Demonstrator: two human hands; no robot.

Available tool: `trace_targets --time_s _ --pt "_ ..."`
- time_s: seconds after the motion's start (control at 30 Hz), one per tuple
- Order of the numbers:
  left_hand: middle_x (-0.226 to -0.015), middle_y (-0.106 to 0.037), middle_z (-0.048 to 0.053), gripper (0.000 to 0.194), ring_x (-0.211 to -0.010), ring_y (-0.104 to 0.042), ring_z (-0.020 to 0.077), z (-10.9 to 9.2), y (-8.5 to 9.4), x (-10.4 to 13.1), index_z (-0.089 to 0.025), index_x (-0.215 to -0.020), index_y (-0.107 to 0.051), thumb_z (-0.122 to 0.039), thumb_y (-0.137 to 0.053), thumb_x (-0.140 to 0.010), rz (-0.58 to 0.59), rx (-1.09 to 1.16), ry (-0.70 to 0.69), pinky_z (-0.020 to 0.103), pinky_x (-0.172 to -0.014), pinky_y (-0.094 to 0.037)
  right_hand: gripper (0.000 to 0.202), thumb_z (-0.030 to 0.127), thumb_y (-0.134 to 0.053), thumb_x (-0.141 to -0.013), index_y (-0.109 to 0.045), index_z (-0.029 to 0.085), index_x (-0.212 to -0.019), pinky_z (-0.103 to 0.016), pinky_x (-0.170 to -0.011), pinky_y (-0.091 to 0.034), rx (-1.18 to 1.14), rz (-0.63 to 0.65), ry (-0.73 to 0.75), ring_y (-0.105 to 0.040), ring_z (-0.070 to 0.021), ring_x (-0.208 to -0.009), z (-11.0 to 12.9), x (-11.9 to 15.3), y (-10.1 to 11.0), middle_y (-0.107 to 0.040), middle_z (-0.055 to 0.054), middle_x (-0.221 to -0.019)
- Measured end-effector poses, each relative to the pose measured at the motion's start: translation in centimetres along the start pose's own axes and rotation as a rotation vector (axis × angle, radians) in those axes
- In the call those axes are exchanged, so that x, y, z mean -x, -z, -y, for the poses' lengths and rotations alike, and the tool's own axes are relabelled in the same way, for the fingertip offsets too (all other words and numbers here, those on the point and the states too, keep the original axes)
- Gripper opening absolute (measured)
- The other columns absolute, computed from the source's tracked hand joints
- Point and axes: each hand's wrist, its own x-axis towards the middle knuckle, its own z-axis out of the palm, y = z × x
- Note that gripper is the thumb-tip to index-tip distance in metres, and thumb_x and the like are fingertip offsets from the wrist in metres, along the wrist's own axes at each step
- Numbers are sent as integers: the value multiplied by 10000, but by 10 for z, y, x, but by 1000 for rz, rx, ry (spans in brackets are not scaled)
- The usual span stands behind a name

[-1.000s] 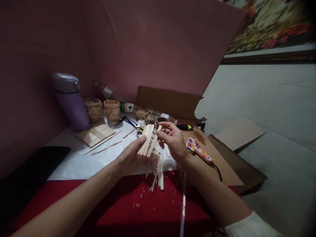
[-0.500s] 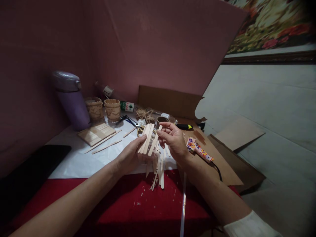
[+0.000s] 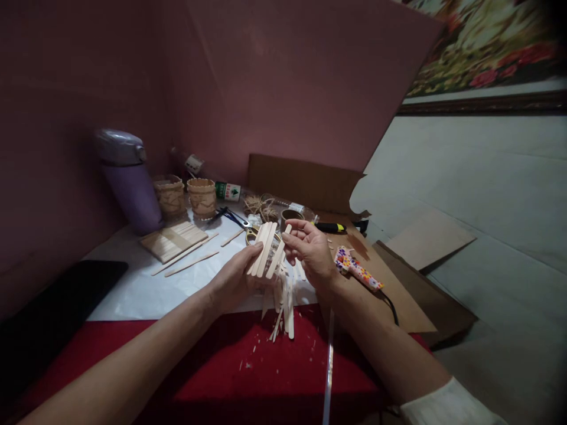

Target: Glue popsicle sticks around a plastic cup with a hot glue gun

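Observation:
My left hand (image 3: 237,274) is closed around a row of popsicle sticks (image 3: 264,251) held side by side and tilted. Something clear and shiny shows behind them, but its shape is mostly hidden. Between thumb and fingers, my right hand (image 3: 308,245) pinches the upper end of a single popsicle stick (image 3: 277,255). This stick slants just right of the row, with a narrow gap at the top. Below the hands, loose sticks and broken slivers (image 3: 287,307) lie over the table's front edge. Gold-handled scissors (image 3: 248,233) lie partly hidden behind the held sticks.
At left stand a purple bottle (image 3: 133,189) and two wooden-looking cups (image 3: 201,199), with a bundle of sticks (image 3: 173,241) in front. A flower-patterned glue gun (image 3: 357,268) rests on cardboard (image 3: 394,304) at right. A clear glue stick (image 3: 329,366) hangs near my right forearm.

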Motion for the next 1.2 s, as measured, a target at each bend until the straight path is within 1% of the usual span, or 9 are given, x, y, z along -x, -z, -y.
trace_targets --time_s 0.1,0.3,0.53,0.77,0.87,0.93,1.07,1.13,1.2 --pt "-851 -666 123 349 -686 -616 195 0 0 0 -84 -1037 -656 -342 -442 -941 -2 -9 1 345 -638 -545 380 252 -770 -683 -552 176 -984 -178 -328 -344 1 -1 -1 -461 -63 -411 -1 0 0 -533 96 -574" --pt "-956 -680 158 348 -728 -643 215 -1 0 1 -86 -1065 -656 -348 -473 -928 1 -4 -14 349 -636 -551 371 252 -759 -698 -551 185 -999 -180 -343 -356 19 16 11 -448 -62 -422 1 2 0 -524 98 -574" --pt "-954 -678 135 306 -728 -638 202 -2 0 1 -98 -1028 -676 -320 -497 -917 -34 36 -19 364 -654 -568 390 255 -758 -698 -537 185 -1011 -181 -347 -352 13 23 18 -467 -69 -443 3 4 -1 -561 81 -607" --pt "-997 -675 137 339 -775 -643 212 -3 0 1 -104 -1099 -666 -323 -471 -928 -39 7 -15 357 -657 -564 350 237 -748 -718 -585 206 -1026 -182 -357 -359 -3 32 78 -472 -62 -449 7 4 -1 -522 87 -626" --pt "-926 -673 124 342 -740 -640 209 -2 1 0 -102 -1068 -673 -337 -469 -926 -23 -10 -23 342 -624 -558 333 221 -755 -708 -589 208 -996 -174 -361 -360 -34 6 95 -474 -57 -442 10 4 -1 -530 90 -614" --pt "-862 -663 108 313 -707 -630 199 -2 2 -1 -100 -1020 -677 -326 -485 -918 -44 -19 -31 331 -613 -554 293 213 -767 -689 -564 207 -899 -171 -358 -364 -76 -17 87 -490 -60 -439 12 4 -1 -555 85 -602" --pt "-918 -673 110 260 -727 -629 193 -2 0 0 -110 -1037 -666 -269 -517 -896 -103 -13 -74 321 -609 -555 324 177 -795 -624 -485 199 -717 -183 -423 -463 -193 -41 -11 -568 -72 -505 16 1 1 -630 48 -665" --pt "-914 -677 108 263 -728 -628 193 -3 0 0 -113 -1031 -670 -291 -542 -887 -104 -13 -94 322 -613 -558 302 157 -802 -607 -535 191 -745 -204 -512 -534 -233 -57 -86 -597 -77 -556 17 1 2 -634 42 -678" --pt "-899 -679 100 275 -739 -630 197 -2 1 0 -120 -1029 -675 -321 -573 -871 -98 -12 -116 332 -635 -564 264 179 -799 -637 -611 179 -822 -228 -591 -573 -210 -53 -120 -613 -85 -588 16 1 3 -627 38 -661"
